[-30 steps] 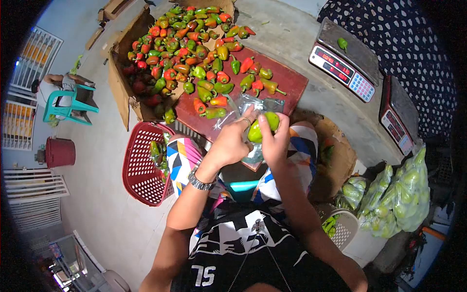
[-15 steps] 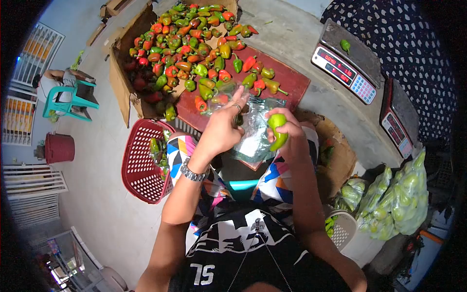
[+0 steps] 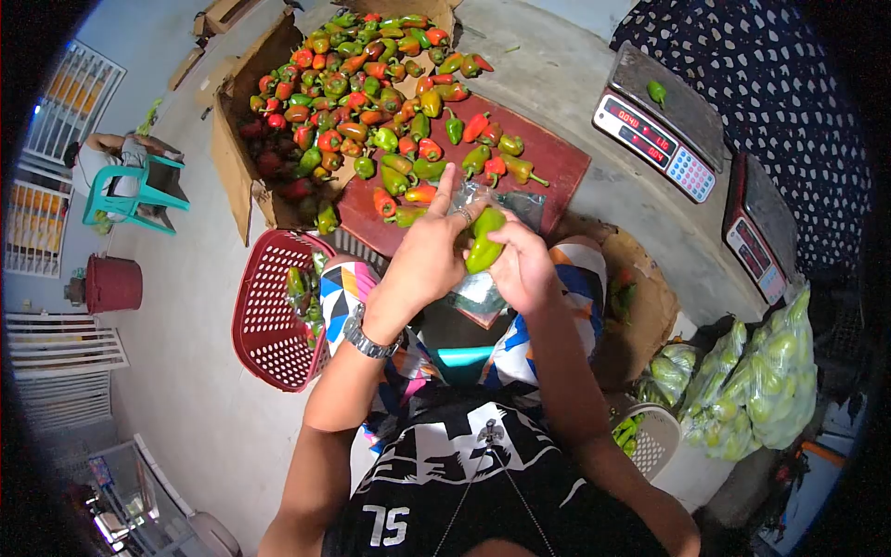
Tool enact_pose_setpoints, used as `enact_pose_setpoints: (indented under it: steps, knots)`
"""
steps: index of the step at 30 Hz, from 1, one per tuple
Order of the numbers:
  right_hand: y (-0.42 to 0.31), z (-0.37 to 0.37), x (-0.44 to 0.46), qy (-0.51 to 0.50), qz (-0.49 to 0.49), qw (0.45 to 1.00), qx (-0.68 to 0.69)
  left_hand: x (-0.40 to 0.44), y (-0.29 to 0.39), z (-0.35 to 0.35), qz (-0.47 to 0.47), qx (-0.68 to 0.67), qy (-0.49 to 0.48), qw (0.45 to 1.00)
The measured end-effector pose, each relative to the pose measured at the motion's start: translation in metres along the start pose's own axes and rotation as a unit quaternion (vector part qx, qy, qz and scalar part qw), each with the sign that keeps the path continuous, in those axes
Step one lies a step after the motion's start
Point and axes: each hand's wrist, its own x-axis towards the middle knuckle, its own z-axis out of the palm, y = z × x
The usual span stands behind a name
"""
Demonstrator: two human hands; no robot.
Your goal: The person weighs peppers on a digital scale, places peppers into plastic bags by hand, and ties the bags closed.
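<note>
A yellow-green pepper (image 3: pixel 485 243) is in the grip of my right hand (image 3: pixel 522 265), in front of my lap. My left hand (image 3: pixel 422 255), a metal watch on its wrist, is right beside it. Its index finger points up and away while the other fingers curl in on a clear plastic bag (image 3: pixel 479 293). Parts of the bag show below and beyond both hands; the rest is hidden behind them. Loose red and green peppers (image 3: pixel 394 176) lie on the red board (image 3: pixel 557 172) just past my fingertips.
A cardboard box (image 3: pixel 232 158) of peppers tips onto the board. A red basket (image 3: pixel 255 348) stands at left. Two digital scales (image 3: pixel 650 139) sit at right, one bearing a small green pepper (image 3: pixel 657 93). Filled plastic bags (image 3: pixel 780 371) are at lower right. A person sits on a green chair (image 3: pixel 121 195).
My right hand has brought the yellow-green pepper left and slightly up, against my left hand. The bag is now more bunched and covered by the hands.
</note>
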Motion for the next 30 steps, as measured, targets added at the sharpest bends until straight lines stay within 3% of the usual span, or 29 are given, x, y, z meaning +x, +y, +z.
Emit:
enact_pose_setpoints:
  steps: [2, 5, 7, 11, 13, 14, 18, 20, 23, 26, 28, 30]
  knots:
    - [0.002, -0.009, 0.006, 0.043, -0.017, 0.982, -0.181, -0.001, -0.003, 0.000, 0.017, 0.011, 0.013, 1.000]
    - [-0.006, 0.002, 0.006, 0.023, -0.015, 0.942, -0.334, 0.005, -0.008, -0.004, 0.041, 0.011, 0.002, 0.999]
    - [-0.022, 0.019, 0.005, 0.055, 0.046, 0.900, -0.429, 0.008, -0.011, -0.005, 0.075, 0.026, 0.002, 0.997]
    - [-0.035, 0.020, 0.007, 0.041, 0.089, 0.859, -0.503, 0.009, -0.001, -0.011, 0.032, 0.010, -0.005, 0.999]
    - [-0.040, 0.015, 0.011, 0.035, -0.038, 0.734, -0.677, 0.009, -0.011, -0.016, 0.059, 0.033, 0.012, 0.998]
    - [-0.041, 0.013, 0.013, 0.030, -0.099, 0.654, -0.749, 0.009, -0.016, -0.020, 0.030, -0.001, -0.024, 0.999]
    - [-0.057, 0.030, 0.013, -0.023, -0.143, 0.564, -0.813, 0.021, -0.011, -0.051, -0.094, -0.172, -0.111, 0.974]
    - [-0.063, 0.036, 0.015, -0.035, -0.172, 0.526, -0.832, 0.024, -0.002, -0.060, -0.136, -0.195, -0.122, 0.964]
    - [-0.060, 0.025, 0.026, 0.009, -0.293, 0.468, -0.834, 0.027, 0.009, -0.062, -0.163, -0.171, -0.167, 0.957]
    - [-0.061, 0.022, 0.036, 0.055, -0.243, 0.445, -0.860, 0.026, -0.005, -0.049, -0.098, -0.152, -0.172, 0.968]
    - [-0.057, -0.008, 0.048, -0.003, -0.214, 0.459, -0.863, 0.024, -0.022, -0.036, -0.037, -0.153, -0.143, 0.977]
    - [-0.060, -0.023, 0.053, -0.080, -0.134, 0.482, -0.862, 0.023, -0.021, -0.037, -0.067, -0.094, -0.143, 0.983]
